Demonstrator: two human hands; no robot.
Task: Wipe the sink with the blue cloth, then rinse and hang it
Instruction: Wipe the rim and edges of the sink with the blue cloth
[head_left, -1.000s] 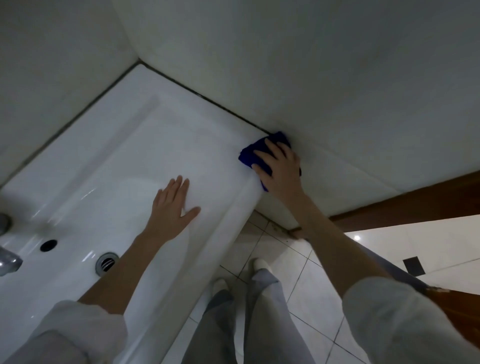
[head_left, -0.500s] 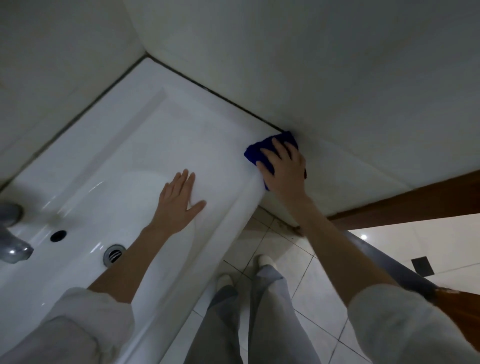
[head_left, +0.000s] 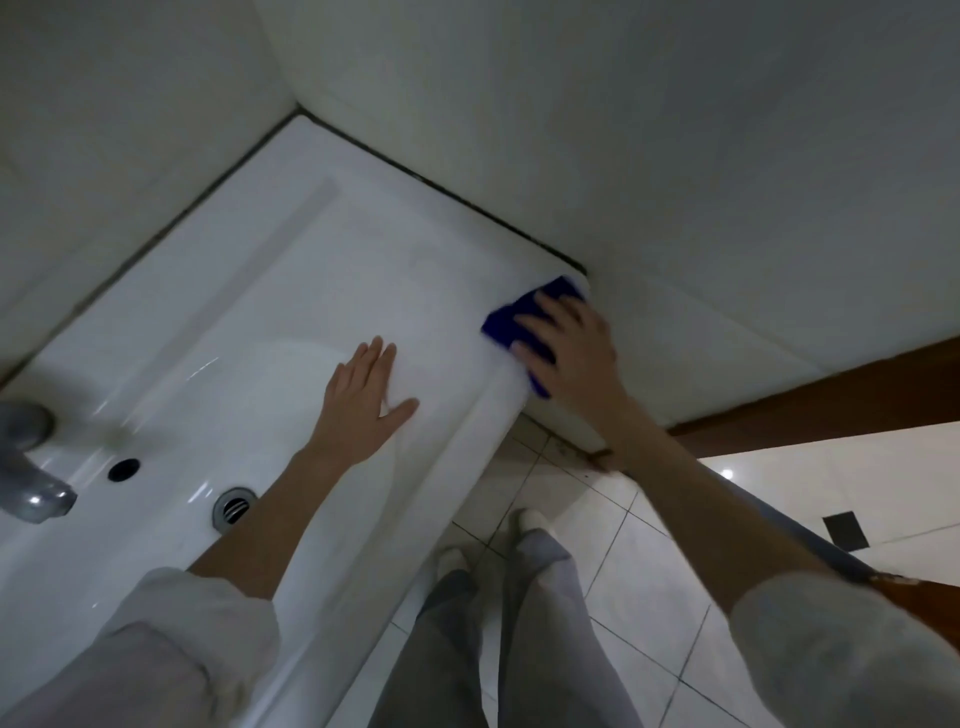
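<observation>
At the far left, one grey metal tap (head_left: 31, 467) reaches over the one white sink (head_left: 291, 312), which sits in the corner where two pale walls meet. Two openings show in the basin: a small dark overflow hole (head_left: 123, 469) and, to its right, one round metal drain (head_left: 234, 508). Next comes the left hand (head_left: 363, 395), open and flat, palm down on the sink's flat rim with fingers spread, holding nothing. Further right, the right hand (head_left: 569, 345) presses down with spread fingers on the one blue cloth (head_left: 511, 319), folded small and lying on the sink's right front corner, against the wall. Below, two grey trouser legs and two light feet stand on the tiled floor (head_left: 644, 561).
</observation>
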